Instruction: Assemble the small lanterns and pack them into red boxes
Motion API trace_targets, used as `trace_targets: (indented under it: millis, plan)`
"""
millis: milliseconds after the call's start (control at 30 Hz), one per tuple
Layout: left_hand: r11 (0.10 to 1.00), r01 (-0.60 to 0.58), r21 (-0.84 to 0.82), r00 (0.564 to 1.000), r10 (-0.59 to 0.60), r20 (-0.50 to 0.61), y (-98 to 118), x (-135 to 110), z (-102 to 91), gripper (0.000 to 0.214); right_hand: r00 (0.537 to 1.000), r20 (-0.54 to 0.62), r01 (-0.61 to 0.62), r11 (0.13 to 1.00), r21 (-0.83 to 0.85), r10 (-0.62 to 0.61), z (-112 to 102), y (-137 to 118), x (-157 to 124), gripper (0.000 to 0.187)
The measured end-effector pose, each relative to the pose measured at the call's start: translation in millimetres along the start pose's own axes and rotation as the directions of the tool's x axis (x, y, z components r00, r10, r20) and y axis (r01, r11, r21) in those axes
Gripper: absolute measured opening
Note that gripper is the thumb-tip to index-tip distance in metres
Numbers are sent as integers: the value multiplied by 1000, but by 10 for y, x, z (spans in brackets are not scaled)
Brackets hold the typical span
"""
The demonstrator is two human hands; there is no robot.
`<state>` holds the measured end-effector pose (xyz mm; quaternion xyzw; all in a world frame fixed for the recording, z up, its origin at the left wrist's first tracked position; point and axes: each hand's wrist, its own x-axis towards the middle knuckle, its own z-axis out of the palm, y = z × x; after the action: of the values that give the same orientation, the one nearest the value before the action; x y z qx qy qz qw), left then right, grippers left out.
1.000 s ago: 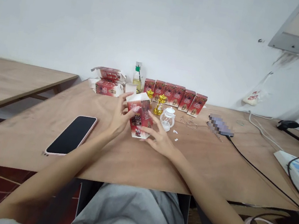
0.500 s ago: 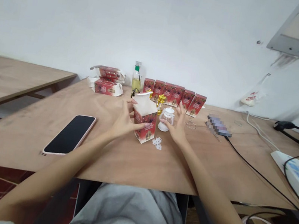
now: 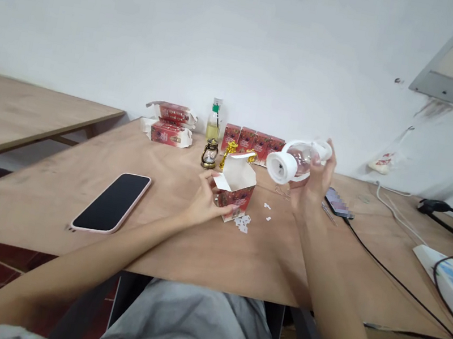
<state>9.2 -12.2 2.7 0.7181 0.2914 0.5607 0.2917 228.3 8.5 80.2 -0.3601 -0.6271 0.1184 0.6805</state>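
My left hand is closed around the lower part of a red printed box, which stands on the table with its white top flaps up. Raised above the table, my right hand grips a small white lantern with a clear middle. The lantern is tipped on its side, its white base facing left toward me. Small white paper pieces lie at the foot of the box. Behind the box stand a bronze lantern and a gold lantern; another gold one is partly hidden.
Several closed red boxes stand in a row near the wall, beside a bottle with yellow liquid. Open boxes lie stacked to the left. A pink-edged phone lies at left; a cabled phone and a power strip are at right.
My right hand has taken hold of the white lantern, lifted it off the table and tipped it sideways. The box in my left hand has turned, its open top now showing more.
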Motion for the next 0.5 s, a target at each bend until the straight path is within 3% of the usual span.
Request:
trace_targets:
  millis: [133,200,267,400,500]
  plan:
    - [996,-56,65,998,56,0,-52,0,1,69,944,303,-190,968,165,134,291,-303,-49,73]
    - [995,-52,81,999,52,1,-77,-5,4,71,903,408,-226,958,178,137,402,-375,-66,75]
    - [995,-50,86,999,50,8,-91,-12,9,73,894,437,-180,973,146,100,440,-395,-43,79]
    - [993,-59,99,998,60,-4,-94,-22,21,74,925,380,-5,1000,-17,11,373,-389,27,84]
    - [992,-70,105,997,71,-7,-96,-16,28,71,902,432,46,991,-128,14,318,-414,8,78]
